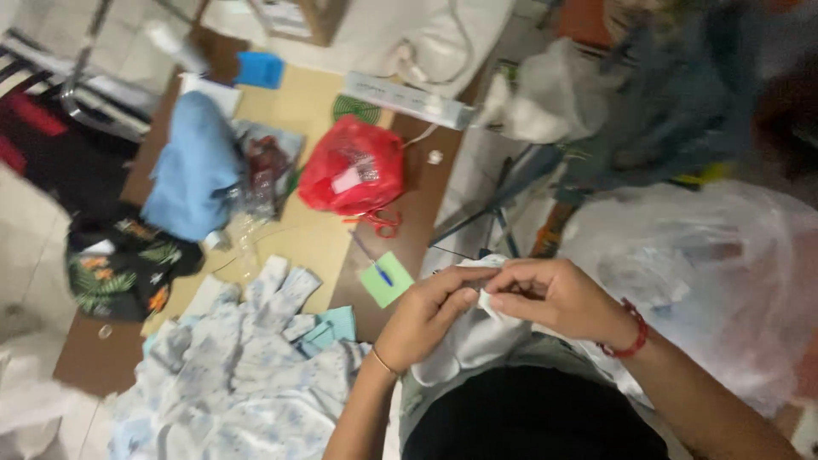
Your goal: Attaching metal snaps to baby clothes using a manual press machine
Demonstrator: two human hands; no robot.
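Both hands (pixel 490 302) pinch white cloth (pixel 473 341) beside the brown table (pixel 417 196)

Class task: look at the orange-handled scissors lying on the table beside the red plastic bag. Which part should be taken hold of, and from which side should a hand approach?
Probably the handle loops of the scissors. They face the near edge of the table, clear of the red plastic bag, which seems to cover the blades. Come from the near side, from above, since they lie flat.
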